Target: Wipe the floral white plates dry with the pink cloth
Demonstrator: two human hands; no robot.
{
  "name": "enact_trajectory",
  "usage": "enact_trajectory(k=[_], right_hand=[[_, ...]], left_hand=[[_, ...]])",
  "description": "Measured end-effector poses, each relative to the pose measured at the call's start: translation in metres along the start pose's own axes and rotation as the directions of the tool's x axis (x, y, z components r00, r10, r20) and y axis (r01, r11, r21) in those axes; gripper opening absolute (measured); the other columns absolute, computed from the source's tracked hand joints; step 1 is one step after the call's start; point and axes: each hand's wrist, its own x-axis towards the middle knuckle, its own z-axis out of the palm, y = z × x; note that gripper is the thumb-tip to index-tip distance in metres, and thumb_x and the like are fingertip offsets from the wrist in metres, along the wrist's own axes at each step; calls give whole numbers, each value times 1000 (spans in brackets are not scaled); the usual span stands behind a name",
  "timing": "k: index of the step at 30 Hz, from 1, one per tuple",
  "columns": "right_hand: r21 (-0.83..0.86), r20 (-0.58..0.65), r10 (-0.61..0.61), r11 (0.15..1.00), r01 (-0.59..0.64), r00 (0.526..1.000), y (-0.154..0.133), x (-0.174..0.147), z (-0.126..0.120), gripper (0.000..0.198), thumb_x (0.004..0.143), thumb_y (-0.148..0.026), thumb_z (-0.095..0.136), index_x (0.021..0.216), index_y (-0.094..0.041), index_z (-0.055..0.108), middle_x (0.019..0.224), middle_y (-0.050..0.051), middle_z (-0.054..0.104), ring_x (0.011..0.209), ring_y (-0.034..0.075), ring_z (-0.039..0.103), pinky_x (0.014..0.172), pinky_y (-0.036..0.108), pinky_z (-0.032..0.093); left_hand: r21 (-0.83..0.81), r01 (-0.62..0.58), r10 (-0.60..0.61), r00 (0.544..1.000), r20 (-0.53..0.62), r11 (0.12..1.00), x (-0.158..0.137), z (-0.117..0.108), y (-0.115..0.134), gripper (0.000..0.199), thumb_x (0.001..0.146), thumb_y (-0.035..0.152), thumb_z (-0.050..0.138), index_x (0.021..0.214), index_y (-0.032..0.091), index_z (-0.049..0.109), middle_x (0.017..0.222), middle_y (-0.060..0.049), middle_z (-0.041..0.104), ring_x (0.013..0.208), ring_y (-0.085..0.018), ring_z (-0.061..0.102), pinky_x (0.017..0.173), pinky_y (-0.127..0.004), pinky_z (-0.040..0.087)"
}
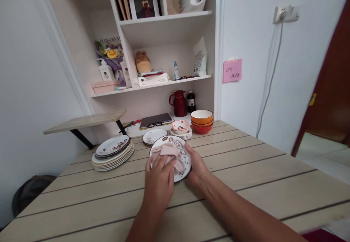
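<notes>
A white plate [186,158] with a brown floral pattern and dark rim is held tilted above the table. My right hand [196,164] grips its right edge, thumb on the face and the other fingers hidden behind. My left hand [160,172] presses a pale pink cloth [167,151] against the plate's face, with its fingers bent over the cloth. Just behind the held plate lies a similar patterned plate [154,136]. Further left stands a stack of plates [113,152], the top ones dark-rimmed and floral.
Behind the held plate, a small patterned square bowl [181,126] rests on small white dishes [182,135]. Orange and red bowls [201,120] are stacked beside them. A raised wooden stand [86,121] is at the left; a red jug [179,102] and dark laptop [156,120] sit at the back.
</notes>
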Motion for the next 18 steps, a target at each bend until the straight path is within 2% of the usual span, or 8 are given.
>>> enact_trajectory(k=[3,6,12,15,18], right_hand=[[-31,-1,42,999,-42,999,-1,-3,0,44,91,-47,46,101,-8,66,69,10,74,63,22,70,67,34,54],[-49,18,69,996,-68,997,1,-4,1,45,90,-49,47,95,-8,66,65,10,73,61,22,69,64,33,54],[-69,-33,49,996,-51,998,9,1,-1,42,90,-47,50,96,-9,65,71,11,74,63,22,70,65,32,54],[-64,-16,36,997,-37,999,12,3,-2,40,89,-44,52,100,-8,66,78,11,75,67,21,71,69,32,55],[-69,-8,25,997,-26,1000,17,5,-3,38,89,-42,54,102,-9,67,79,10,76,67,20,71,72,33,55]], left_hand=[[-102,-118,122,992,36,988,0,1,6,43,85,9,46,118,29,65,130,-5,61,121,-23,53,108,-51,34],[-172,-139,152,987,62,975,-1,0,7,45,85,8,45,120,30,63,134,-4,59,124,-22,52,110,-51,31],[-159,-68,88,989,122,985,0,-2,2,43,86,11,46,118,35,63,132,0,61,126,-23,50,112,-58,21],[-112,-28,41,993,113,993,2,0,0,42,87,11,47,118,35,63,133,-1,60,125,-23,51,112,-61,17],[-60,36,-31,996,81,998,2,1,-6,40,89,14,46,119,35,62,132,-2,61,125,-23,51,111,-61,18]])
